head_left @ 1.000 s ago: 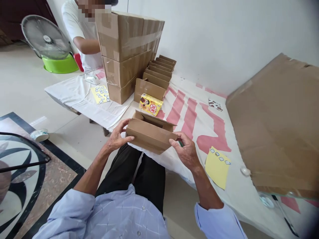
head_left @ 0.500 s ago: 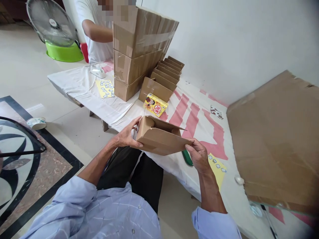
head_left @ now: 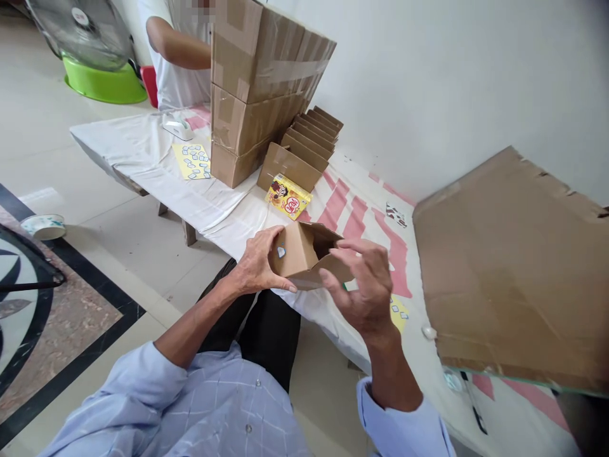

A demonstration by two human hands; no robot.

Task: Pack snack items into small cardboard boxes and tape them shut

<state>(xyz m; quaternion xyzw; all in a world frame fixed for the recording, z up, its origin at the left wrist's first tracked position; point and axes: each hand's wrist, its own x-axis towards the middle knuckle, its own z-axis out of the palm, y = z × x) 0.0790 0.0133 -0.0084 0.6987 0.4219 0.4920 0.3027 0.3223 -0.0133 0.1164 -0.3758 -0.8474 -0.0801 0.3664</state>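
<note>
A small brown cardboard box [head_left: 302, 274] is tilted above the table's near edge, its slot-like opening facing up and to the right. My left hand [head_left: 257, 265] grips its left end, thumb below and fingers behind. On that end sits a small blue-edged sticker [head_left: 281, 252]. By the box's right end is my right hand [head_left: 365, 289], fingers and thumb spread; whether a fingertip touches the flap, I cannot tell. A yellow sticker sheet [head_left: 398, 313] lies partly hidden beyond my right wrist. Just past the box rests a yellow printed packet [head_left: 288, 197].
Taped cartons [head_left: 233, 120] are stacked on the cloth-covered table [head_left: 214, 212], beside a row of open boxes [head_left: 309, 149]. Another sticker sheet [head_left: 191, 161] lies left. A large cardboard piece [head_left: 509, 285] stands right. A co-worker's arm [head_left: 176, 44] shows behind the stack.
My right hand has let go of the box's right end and opened. The box has turned so its left end, with a sticker, faces me more. The whole view has shifted slightly.
</note>
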